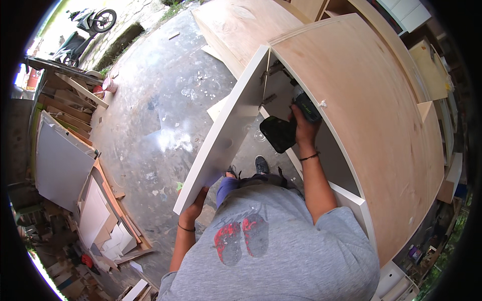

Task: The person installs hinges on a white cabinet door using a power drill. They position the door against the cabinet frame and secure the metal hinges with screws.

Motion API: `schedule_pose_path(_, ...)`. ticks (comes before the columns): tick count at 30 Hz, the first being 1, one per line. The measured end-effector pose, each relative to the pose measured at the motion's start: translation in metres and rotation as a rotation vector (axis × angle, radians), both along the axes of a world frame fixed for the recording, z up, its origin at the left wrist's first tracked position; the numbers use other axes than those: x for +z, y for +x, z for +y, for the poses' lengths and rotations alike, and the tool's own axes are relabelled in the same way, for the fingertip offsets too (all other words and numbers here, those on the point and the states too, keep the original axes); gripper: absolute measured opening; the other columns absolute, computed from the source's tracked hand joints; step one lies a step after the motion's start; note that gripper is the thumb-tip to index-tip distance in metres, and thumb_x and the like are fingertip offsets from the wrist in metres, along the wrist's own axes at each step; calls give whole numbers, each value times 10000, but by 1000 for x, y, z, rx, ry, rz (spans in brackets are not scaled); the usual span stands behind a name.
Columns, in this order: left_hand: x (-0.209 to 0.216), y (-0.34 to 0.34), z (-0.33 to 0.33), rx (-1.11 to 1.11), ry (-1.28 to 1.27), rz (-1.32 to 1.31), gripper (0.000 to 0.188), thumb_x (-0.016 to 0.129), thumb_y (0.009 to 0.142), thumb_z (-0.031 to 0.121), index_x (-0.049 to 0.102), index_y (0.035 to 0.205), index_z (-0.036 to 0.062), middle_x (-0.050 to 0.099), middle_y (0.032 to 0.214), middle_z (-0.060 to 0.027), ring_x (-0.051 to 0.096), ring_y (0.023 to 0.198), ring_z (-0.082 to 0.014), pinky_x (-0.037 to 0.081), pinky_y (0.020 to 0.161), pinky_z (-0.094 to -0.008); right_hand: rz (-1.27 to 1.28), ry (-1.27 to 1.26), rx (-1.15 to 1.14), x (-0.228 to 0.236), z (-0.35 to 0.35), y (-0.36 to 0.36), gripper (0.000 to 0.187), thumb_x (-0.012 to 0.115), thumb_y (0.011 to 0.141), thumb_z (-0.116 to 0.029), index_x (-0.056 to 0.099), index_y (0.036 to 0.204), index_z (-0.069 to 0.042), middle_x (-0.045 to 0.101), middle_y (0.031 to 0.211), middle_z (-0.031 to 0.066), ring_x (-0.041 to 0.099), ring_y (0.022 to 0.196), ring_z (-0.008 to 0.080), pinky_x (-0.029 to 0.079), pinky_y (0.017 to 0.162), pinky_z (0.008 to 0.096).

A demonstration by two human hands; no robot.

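Observation:
My right hand (pixel 305 131) is closed around the grip of a black cordless drill (pixel 279 134), inside the opening of a plywood cabinet (pixel 351 85). The drill's front end points up toward metal hinges (pixel 267 100) where a white door (pixel 224 138) meets the cabinet; its tip is hard to make out in the shade. That door stands swung out at an angle. My left hand (pixel 195 204) grips the door's near end, with some fingers hidden behind the panel.
Another plywood box (pixel 241 20) stands beyond the door. Scrap boards (pixel 108 220) and a grey panel (pixel 63 160) lean at the left. A pink bucket (pixel 110 85) sits on the stained concrete floor (pixel 150 115). A motorbike (pixel 93 25) is parked outside.

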State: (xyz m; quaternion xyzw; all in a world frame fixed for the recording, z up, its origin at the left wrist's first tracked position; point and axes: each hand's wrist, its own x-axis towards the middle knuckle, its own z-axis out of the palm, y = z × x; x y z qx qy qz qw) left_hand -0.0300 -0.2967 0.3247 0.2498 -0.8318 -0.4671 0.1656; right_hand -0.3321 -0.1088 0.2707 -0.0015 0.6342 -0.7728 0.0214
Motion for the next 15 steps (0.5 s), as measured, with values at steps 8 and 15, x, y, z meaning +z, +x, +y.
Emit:
schedule_pose_path(8,1,-3,1,-27,-42,52,115,673,771,41,640,855,-31,643,694,-136,607,584,-198,452,523,-304,10,-19,2,5,-3,0,133,696,772,-63,615,867,-16,615,717,26,582,602,114,462,540,249)
schedule_pose_path(15,0,6,2,-18,20,-35,156,663,797,60,635,928,-20,649,791,-122,607,697,-205,468,624,-313,43,50,40,2,2,0,167,650,789,-12,597,944,19,630,776,75,585,593,144,461,531,267)
